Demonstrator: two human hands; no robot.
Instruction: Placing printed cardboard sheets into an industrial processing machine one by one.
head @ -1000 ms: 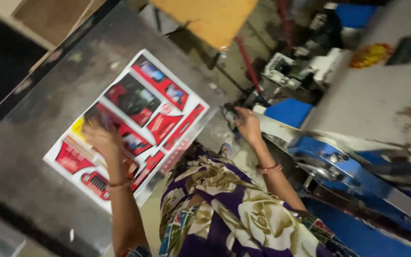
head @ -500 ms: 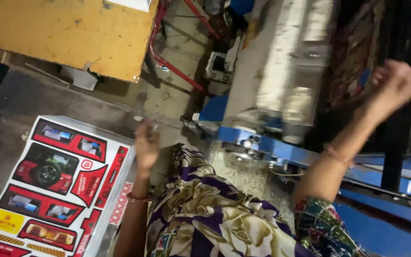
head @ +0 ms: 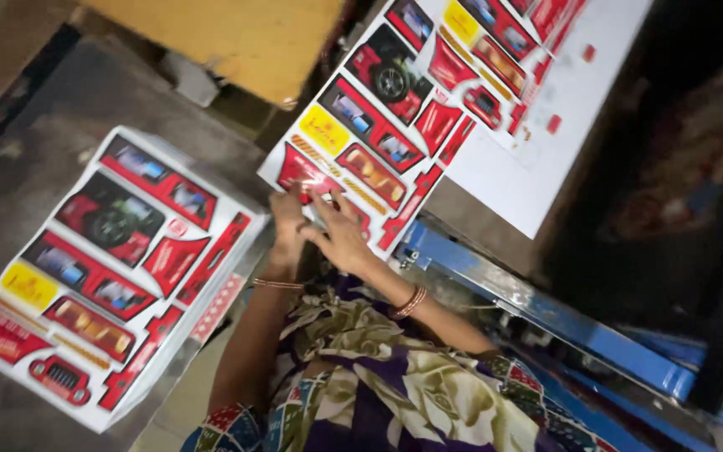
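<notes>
Both hands, left and right, pinch the near edge of the printed sheet at 12 o'clock. Step: pulling it off the machine. Next, judged: carry it toward the stack at 9 o'clock, keeping it flat.

Printed sheet red, yellow, white; machine frame blue.

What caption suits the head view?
Both hands, left hand and right hand, grip a printed sheet beside a stack.

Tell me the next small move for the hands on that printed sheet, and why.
Probably draw the red-printed white card sheet toward the body: both the left hand and right hand grip its near corner, and it lies on the blue-edged machine bed, apart from the similar printed stack.
</notes>
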